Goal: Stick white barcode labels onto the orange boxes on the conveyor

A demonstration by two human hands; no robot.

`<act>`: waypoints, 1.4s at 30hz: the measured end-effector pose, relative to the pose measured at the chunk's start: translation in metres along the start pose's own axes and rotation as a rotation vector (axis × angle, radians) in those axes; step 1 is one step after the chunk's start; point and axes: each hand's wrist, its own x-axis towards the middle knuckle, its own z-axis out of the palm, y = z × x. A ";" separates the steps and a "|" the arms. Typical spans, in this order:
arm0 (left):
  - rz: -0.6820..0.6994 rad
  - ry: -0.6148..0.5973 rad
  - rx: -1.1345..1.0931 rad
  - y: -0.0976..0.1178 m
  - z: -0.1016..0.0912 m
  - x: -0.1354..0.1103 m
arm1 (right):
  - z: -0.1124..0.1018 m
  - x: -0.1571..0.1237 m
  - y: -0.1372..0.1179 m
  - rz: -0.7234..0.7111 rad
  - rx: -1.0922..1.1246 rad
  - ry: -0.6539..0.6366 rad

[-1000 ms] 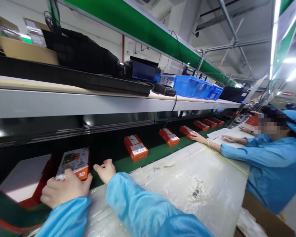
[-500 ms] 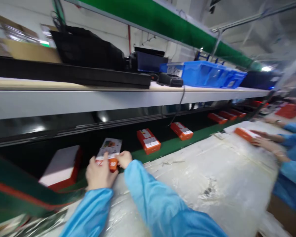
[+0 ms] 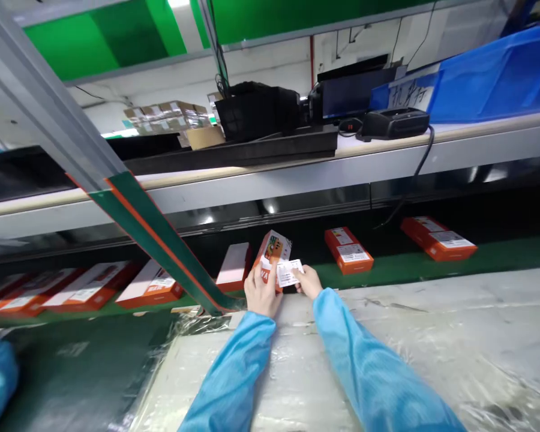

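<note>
Above the green conveyor belt (image 3: 400,275), we list one orange retail box (image 3: 272,252) clamped in the left hand (image 3: 261,292), one white label (image 3: 289,273) pinched in the right hand (image 3: 308,282), hands nearly touching; a slack pinch, we judge, could drop the label.

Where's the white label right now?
In the head view, the white label is pinched in the right hand, just in front of the orange box that the left hand holds, above the green conveyor belt.
</note>
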 end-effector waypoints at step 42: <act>-0.438 -0.308 -0.043 -0.030 0.050 0.036 | -0.062 -0.033 0.062 -0.210 -0.268 0.114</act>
